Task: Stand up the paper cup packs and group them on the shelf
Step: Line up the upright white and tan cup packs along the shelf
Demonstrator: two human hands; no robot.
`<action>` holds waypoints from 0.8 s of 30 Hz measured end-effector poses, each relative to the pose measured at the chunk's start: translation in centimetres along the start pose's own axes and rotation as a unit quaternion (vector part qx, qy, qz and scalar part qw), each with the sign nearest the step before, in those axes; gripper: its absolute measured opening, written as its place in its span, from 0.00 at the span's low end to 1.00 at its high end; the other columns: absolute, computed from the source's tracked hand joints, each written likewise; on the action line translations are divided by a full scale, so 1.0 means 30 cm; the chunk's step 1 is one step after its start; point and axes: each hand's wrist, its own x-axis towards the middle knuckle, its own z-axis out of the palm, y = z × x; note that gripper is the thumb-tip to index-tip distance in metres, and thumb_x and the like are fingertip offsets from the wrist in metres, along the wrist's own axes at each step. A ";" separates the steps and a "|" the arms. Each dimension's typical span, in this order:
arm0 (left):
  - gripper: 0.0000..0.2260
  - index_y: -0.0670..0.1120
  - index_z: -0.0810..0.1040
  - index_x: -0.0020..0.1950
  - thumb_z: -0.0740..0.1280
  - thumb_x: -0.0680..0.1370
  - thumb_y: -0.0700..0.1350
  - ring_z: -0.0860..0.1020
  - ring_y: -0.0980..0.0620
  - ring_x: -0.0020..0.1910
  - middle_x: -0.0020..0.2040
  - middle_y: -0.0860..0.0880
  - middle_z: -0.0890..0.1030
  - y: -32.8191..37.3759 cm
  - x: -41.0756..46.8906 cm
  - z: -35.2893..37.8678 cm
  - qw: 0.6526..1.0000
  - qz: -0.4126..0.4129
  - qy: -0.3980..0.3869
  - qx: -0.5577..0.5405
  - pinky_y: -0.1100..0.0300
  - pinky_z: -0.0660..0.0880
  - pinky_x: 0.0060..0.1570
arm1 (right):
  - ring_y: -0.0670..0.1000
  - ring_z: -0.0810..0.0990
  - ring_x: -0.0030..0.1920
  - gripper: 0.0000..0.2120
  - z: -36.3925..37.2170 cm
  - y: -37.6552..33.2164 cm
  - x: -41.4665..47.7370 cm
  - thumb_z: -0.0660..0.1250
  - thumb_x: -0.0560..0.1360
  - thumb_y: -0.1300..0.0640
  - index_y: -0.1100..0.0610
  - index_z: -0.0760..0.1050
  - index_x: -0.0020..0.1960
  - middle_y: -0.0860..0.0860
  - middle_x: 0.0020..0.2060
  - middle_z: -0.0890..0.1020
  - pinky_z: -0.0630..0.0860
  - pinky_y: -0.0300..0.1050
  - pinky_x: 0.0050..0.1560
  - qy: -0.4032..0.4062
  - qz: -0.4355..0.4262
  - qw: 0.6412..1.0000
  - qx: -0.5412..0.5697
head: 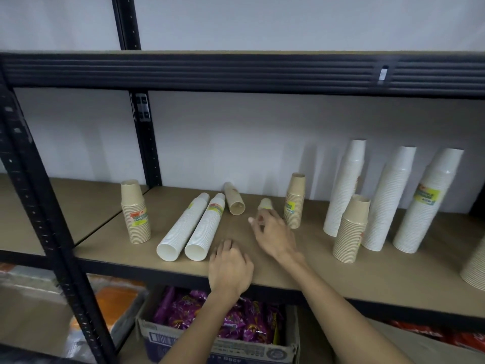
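Up on the brown shelf [341, 274] we see many paper cup packs. Two long white packs [191, 227] lie flat, side by side and touching. Their open mouths point toward us and their closed ends point to the back wall. Behind them a short brown pack [234, 198] lies flat too, with its open mouth facing us. A small brown pack [265, 204] lies just past our right hand [273, 233]. Our right hand reaches to it with fingers spread, and the fingertips are right at it; we cannot tell if they grip it. Our left hand [230, 266] rests flat on the shelf with fingers loose, holding nothing, near the mouth of the white packs.

Other packs stand up. One brown pack [135, 212] stands at the left, and one brown pack [294, 201] stands beside our right hand. At the right, three tall white packs [383, 198] stand close together, with a shorter brown pack [351, 229] in front. Green and yellow labels are on some packs, but the words are too blurry to read.

Below the shelf sits a cardboard box [236, 348] of purple bags [199, 313].
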 end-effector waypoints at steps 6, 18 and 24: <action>0.24 0.42 0.65 0.74 0.52 0.80 0.50 0.60 0.48 0.76 0.75 0.46 0.67 -0.019 -0.009 0.013 0.999 0.009 -0.040 0.011 0.53 0.55 0.75 | 0.60 0.80 0.54 0.24 -0.070 -0.015 0.038 0.69 0.72 0.43 0.58 0.70 0.59 0.56 0.54 0.79 0.74 0.48 0.48 -0.098 0.181 0.979 0.004; 0.27 0.42 0.51 0.80 0.45 0.83 0.52 0.48 0.48 0.79 0.80 0.45 0.51 -0.049 -0.038 -0.022 0.989 0.069 -0.122 0.048 0.52 0.45 0.77 | 0.56 0.81 0.50 0.20 -0.069 -0.025 -0.013 0.77 0.70 0.49 0.57 0.72 0.52 0.53 0.46 0.81 0.71 0.43 0.43 0.001 0.184 0.964 0.192; 0.29 0.43 0.57 0.79 0.42 0.81 0.55 0.53 0.49 0.79 0.79 0.44 0.57 -0.073 -0.060 -0.022 0.989 0.110 -0.085 0.042 0.53 0.49 0.77 | 0.57 0.80 0.51 0.23 -0.023 0.027 -0.047 0.79 0.68 0.47 0.59 0.75 0.53 0.55 0.47 0.83 0.72 0.43 0.45 0.016 0.169 0.965 0.201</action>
